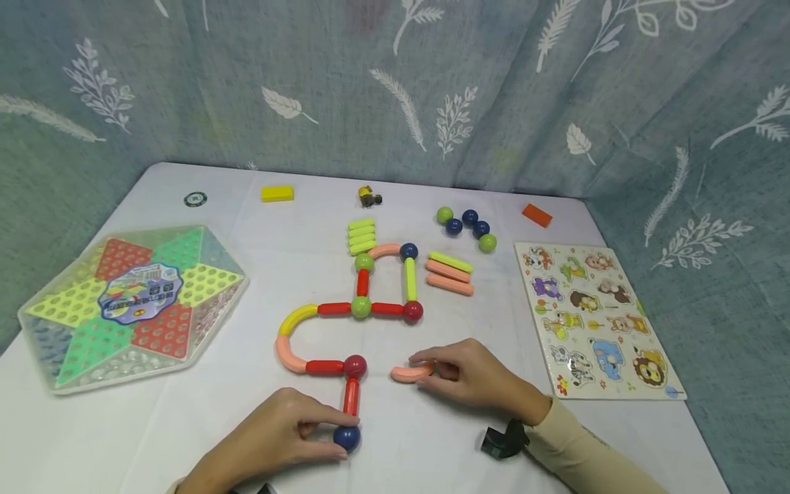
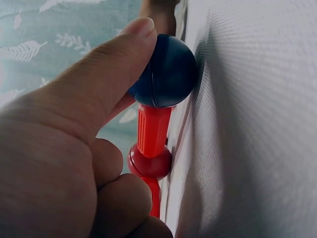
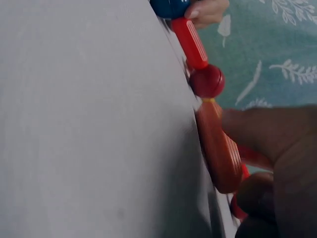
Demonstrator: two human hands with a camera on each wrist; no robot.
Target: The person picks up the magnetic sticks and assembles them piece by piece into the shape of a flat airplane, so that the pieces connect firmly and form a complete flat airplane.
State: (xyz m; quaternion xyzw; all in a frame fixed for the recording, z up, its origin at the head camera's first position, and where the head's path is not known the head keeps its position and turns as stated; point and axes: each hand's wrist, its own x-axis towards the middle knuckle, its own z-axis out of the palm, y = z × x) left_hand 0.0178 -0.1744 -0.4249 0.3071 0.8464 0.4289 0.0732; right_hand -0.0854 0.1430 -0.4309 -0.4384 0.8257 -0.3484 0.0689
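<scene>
My left hand (image 1: 280,436) pinches a dark blue ball (image 1: 347,438) between thumb and forefinger. A short red rod (image 1: 351,396) joins that ball to a dark red ball (image 1: 354,366), and both also show in the left wrist view. From there a red rod, a curved pink rod (image 1: 290,355), a curved yellow rod (image 1: 298,318) and another red rod lead to a closed loop with a green ball (image 1: 361,307) at its corner. To the right, my right hand (image 1: 472,377) grips one end of a loose curved pink rod (image 1: 411,373), whose free end points toward the dark red ball.
Behind the loop lie short green rods (image 1: 361,237); straight rods (image 1: 450,274) and loose balls (image 1: 469,218) are right of it. A hexagonal star-patterned game board (image 1: 204,237) stands left, an animal puzzle board (image 1: 586,390) right. Along the back are a yellow block (image 1: 278,193) and small figure (image 1: 368,197).
</scene>
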